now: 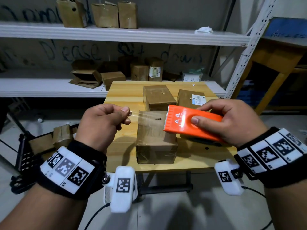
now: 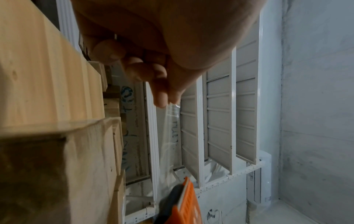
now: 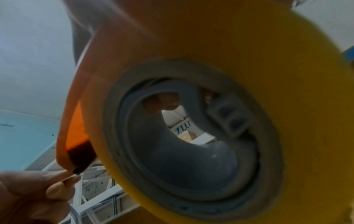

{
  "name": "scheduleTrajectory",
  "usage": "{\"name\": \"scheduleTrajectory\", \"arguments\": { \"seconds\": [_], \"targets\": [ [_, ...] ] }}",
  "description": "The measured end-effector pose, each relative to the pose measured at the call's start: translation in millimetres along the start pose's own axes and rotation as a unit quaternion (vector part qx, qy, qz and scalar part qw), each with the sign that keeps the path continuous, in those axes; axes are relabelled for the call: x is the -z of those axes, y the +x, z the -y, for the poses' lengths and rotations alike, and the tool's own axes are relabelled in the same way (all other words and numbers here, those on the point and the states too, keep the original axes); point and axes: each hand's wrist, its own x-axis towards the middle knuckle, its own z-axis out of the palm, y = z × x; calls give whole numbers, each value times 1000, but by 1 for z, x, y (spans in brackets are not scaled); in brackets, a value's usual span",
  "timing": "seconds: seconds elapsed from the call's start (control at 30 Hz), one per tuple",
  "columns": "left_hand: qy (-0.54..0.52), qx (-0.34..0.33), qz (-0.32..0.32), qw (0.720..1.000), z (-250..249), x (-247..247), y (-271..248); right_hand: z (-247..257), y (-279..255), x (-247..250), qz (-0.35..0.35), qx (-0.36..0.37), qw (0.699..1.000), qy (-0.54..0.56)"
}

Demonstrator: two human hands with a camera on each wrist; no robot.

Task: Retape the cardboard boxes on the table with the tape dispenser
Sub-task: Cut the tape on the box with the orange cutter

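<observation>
My right hand point(image 1: 232, 120) grips an orange tape dispenser point(image 1: 194, 125) above the wooden table point(image 1: 123, 146). A strip of clear tape point(image 1: 146, 117) stretches from its toothed edge to my left hand point(image 1: 106, 122), which pinches the tape's free end between thumb and forefinger. The strip hangs over the nearest cardboard box point(image 1: 156, 143), which is wrapped in glossy tape. Two more boxes point(image 1: 158, 97) point(image 1: 191, 98) sit behind it. In the left wrist view the fingertips point(image 2: 162, 97) hold the tape point(image 2: 170, 136) above the dispenser point(image 2: 184, 203). The right wrist view is filled by the yellow tape roll point(image 3: 239, 75) and its grey hub point(image 3: 184, 142).
White metal shelves point(image 1: 116, 34) behind the table carry several other cardboard boxes point(image 1: 114, 78). A wooden frame point(image 1: 272, 63) stands at the right. More flattened cardboard point(image 1: 61, 135) lies low at the left, beside a black stand point(image 1: 23, 150).
</observation>
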Motion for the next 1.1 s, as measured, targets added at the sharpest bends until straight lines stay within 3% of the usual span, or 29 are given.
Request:
{"name": "scheduleTrajectory", "arguments": {
  "seconds": [0.8,1.1],
  "targets": [
    [3,21,-6,1000,1,-5,-2,-13,-4,2,11,-17,1000,13],
    [-7,37,-36,999,6,10,7,-32,-7,12,-13,-24,1000,-9]
  ]
}}
